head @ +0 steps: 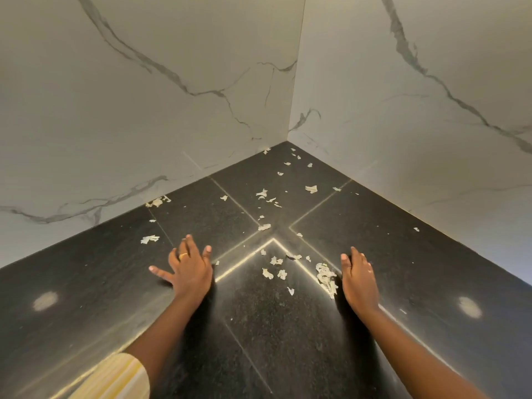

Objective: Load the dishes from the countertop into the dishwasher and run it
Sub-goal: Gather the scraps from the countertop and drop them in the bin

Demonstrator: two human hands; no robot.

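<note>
I face the inner corner of a black speckled countertop [253, 326]. My left hand [188, 267] rests flat on it with fingers spread and a gold ring on one finger. My right hand [358, 276] stands on its edge on the counter, fingers straight and together, holding nothing. A small heap of pale scraps [326, 277] lies right beside my right hand on its left. No dishes and no dishwasher are in view.
Pale scraps [263, 194] are scattered over the counter toward the corner. White marble-veined walls [172, 110] rise on the left and right and meet at the corner. Thin bright seams [244, 260] cross the counter. A striped sleeve [115, 378] shows at the bottom left.
</note>
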